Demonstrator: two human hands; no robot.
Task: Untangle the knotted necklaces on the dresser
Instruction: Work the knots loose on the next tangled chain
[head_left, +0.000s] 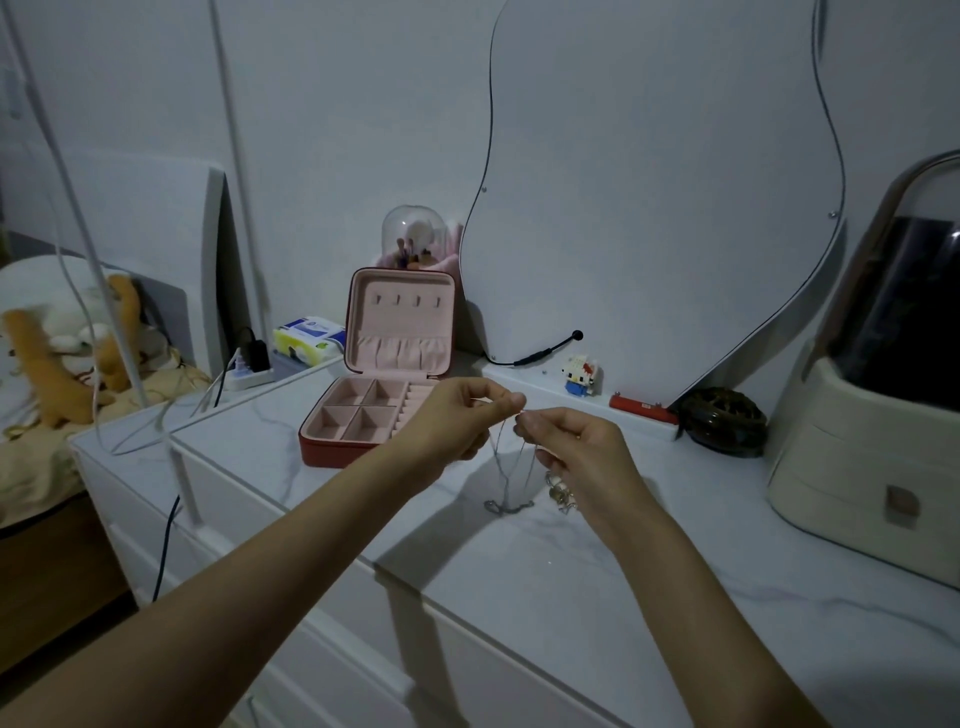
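Observation:
A thin silver chain necklace hangs in loops from my two hands, and its lower end lies bunched on the white marble dresser top. My left hand pinches the chain between thumb and forefinger above the dresser. My right hand pinches the chain just beside it, fingertips nearly touching the left hand's. A beaded piece with pale stones lies on the dresser under my right hand, partly hidden by it.
An open pink jewellery box stands behind my left hand. A wavy mirror leans at the back, with a small toy figure, a red stick and a dark round object. A cream cosmetics cabinet stands right.

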